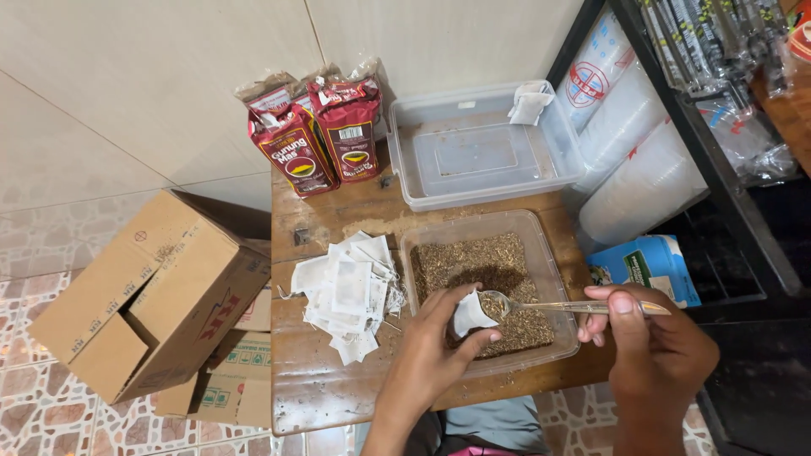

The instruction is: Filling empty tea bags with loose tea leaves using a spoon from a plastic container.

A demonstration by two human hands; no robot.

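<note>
My left hand holds a small white filter bag with its mouth held apart, over a clear plastic tub of loose brown tea leaves. In my right hand is a metal spoon; its bowl carries tea leaves and rests right at the bag's mouth. A heap of empty white filter bags lies on the wooden table just left of the tub.
A second clear tub at the back holds a lid and one white bag. Two dark red tea packets lean on the wall. Cardboard boxes sit on the floor at left. Stacked plastic cups and a blue carton are at right.
</note>
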